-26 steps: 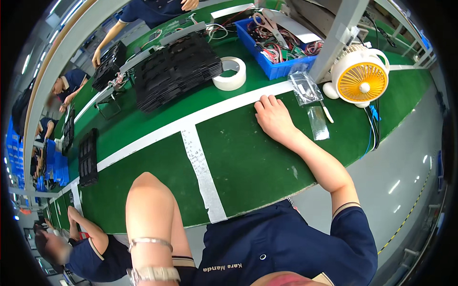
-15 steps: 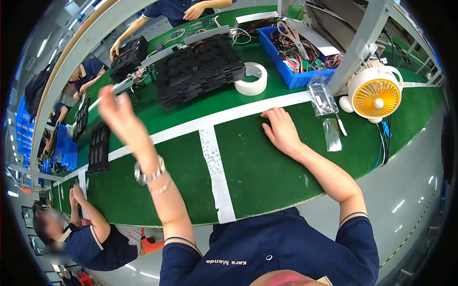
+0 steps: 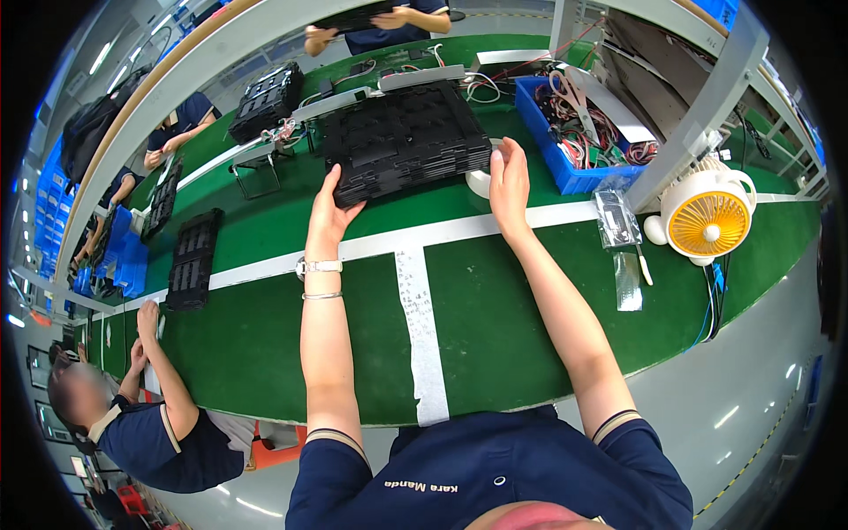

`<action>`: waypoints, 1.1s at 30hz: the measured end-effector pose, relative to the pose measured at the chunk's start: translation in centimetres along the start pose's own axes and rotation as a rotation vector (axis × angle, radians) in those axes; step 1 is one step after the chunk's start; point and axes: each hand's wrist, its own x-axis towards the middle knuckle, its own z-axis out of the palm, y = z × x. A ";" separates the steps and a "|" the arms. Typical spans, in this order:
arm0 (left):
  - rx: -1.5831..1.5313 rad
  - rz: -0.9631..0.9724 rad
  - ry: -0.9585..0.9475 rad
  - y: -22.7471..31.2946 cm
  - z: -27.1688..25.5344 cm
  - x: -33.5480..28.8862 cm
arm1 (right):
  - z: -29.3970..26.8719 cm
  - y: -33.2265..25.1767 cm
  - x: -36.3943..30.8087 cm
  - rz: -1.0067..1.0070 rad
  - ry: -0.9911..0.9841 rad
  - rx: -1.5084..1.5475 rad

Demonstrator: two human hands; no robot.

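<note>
A stack of black plastic frames [image 3: 402,137] lies on the green table in front of me. My left hand [image 3: 331,216] grips its near left corner, the thumb at the front edge and the fingers along the side. At the right end stands my right hand [image 3: 510,190], fingers straight and upright against or very close to the stack; contact is hard to tell. A roll of white tape [image 3: 478,183] is partly hidden behind the right hand and the stack.
Right of the stack, a blue bin [image 3: 579,183] holds wires and scissors [image 3: 572,97]. A white and yellow fan [image 3: 709,221] stands by the metal post [image 3: 707,119]. Clear bags [image 3: 617,219] lie nearby. Across the table, a person lifts a black part [image 3: 358,18]; another sits at left.
My left hand has come down from its raised place to the stack's left corner. My right hand has left the tabletop for the stack's right end. The person opposite now holds up a black part.
</note>
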 end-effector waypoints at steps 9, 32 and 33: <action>-0.068 0.109 0.017 -1.1 -0.3 0.7 | 2.3 2.7 4.0 0.390 -0.379 -0.124; 0.277 0.778 -0.009 6.9 5.5 -11.0 | -5.5 -7.2 7.9 0.569 -0.547 0.617; 0.277 0.792 0.009 7.0 6.3 -12.3 | -6.0 -7.6 8.0 0.523 -0.547 0.613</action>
